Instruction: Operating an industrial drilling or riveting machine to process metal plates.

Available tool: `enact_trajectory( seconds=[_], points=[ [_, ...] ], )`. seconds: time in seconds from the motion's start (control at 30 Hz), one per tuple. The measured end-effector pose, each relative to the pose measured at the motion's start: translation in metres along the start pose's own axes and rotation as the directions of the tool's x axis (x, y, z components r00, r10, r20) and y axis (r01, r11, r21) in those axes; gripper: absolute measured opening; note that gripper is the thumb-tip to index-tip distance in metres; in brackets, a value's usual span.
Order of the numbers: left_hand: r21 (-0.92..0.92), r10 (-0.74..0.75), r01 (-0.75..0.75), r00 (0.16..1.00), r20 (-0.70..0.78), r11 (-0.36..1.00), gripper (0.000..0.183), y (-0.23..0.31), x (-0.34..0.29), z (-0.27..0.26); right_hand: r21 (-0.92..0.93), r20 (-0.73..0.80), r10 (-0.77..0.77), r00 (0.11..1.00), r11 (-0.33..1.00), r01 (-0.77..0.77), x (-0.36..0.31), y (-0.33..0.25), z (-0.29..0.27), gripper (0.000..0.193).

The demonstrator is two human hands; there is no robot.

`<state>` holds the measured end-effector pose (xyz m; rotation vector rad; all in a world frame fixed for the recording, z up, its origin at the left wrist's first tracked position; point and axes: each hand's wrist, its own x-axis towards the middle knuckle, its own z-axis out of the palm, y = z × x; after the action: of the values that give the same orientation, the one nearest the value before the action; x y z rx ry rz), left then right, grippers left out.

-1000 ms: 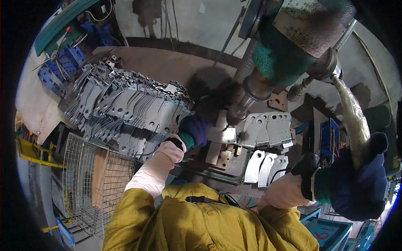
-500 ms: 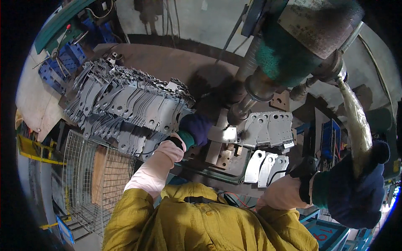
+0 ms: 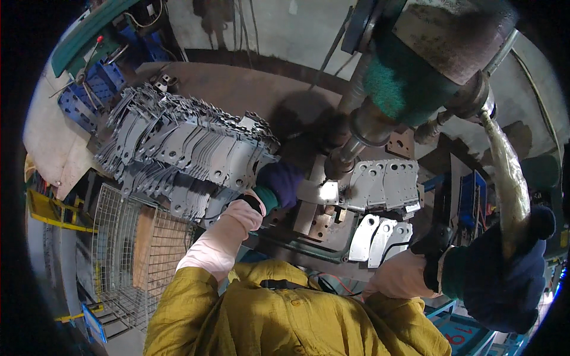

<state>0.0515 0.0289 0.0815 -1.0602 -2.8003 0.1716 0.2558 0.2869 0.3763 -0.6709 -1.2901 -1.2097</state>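
My left hand (image 3: pixel 279 183), in a dark blue glove, is closed at the left end of a grey metal plate (image 3: pixel 309 191); its fingertips are hidden. That plate lies on a steel fixture block (image 3: pixel 320 224), beneath the spindle (image 3: pixel 340 165) of a green drill press (image 3: pixel 395 77). The spindle's lower tip is hard to make out against the plate. At the far right my right hand (image 3: pixel 504 273), also gloved, is wrapped round the press's feed lever (image 3: pixel 504 172), which is covered in clear plastic.
A big pile of curved metal plates (image 3: pixel 190 145) spreads over the bench's left. More plates (image 3: pixel 386 181) lie right of the spindle, with several (image 3: pixel 380 237) at the front edge. A wire basket (image 3: pixel 119 249) stands at lower left, and a blue bin (image 3: pixel 472 196) at right.
My right hand and the lever end sit slightly lower. My left hand stays at the plate. The whole view has shifted a little.
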Motion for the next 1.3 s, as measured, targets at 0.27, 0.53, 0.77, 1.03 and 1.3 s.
enact_trajectory(
  seconds=[0.27,0.53,0.77,1.03,1.3],
  points=[
    [-0.164,0.012,-0.005,0.999,0.040,0.986,0.027,-0.004,0.000,-0.018,0.136,-0.380,-0.113,0.918,0.975,0.177,0.015,-0.003,0.003,0.025],
    [-0.300,-0.002,0.010,1.000,0.027,0.954,0.031,-0.019,0.007,0.079,0.473,-0.229,0.018,0.973,0.876,0.095,0.056,-0.019,-0.014,0.024],
    [-0.288,0.070,-0.062,0.997,0.018,0.956,0.044,-0.022,-0.004,-0.030,0.988,0.152,0.112,0.982,-0.024,-0.150,0.072,-0.016,0.022,0.024],
    [-0.156,0.049,-0.058,0.997,-0.061,0.986,0.038,-0.029,-0.011,0.002,0.981,0.185,0.118,0.976,-0.075,-0.177,0.060,-0.020,0.023,0.024],
    [-0.211,0.092,-0.070,0.991,0.096,0.975,0.032,-0.030,-0.006,-0.028,0.977,0.206,0.117,0.971,-0.080,-0.198,0.053,-0.018,0.022,0.024]
  ],
)
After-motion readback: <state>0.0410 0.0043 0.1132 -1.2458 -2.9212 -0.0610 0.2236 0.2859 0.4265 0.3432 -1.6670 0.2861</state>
